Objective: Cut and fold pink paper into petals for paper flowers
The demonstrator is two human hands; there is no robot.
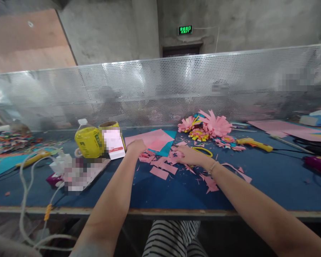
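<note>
My left hand (136, 146) is low over the table at the left edge of a pink paper sheet (160, 137), its fingers curled; what they hold, if anything, is hidden. My right hand (187, 154) is closed on pink paper scraps (173, 156) at the right side of a loose pile. Cut pink paper rectangles (159, 173) lie in front of both hands. A blue paper sheet (164, 149) sticks out from under the pink one. Just beyond my right wrist shows a yellow loop handle (204, 151), partly covered by the hand.
Pink and yellow paper flowers (216, 125) stand behind my right hand, near a yellow glue gun (254, 144). At left are a yellow-labelled bottle (88, 141), a tape roll (108, 125), a phone (115, 144) and white cables (23, 178). A perforated metal screen (149, 78) bounds the table's back.
</note>
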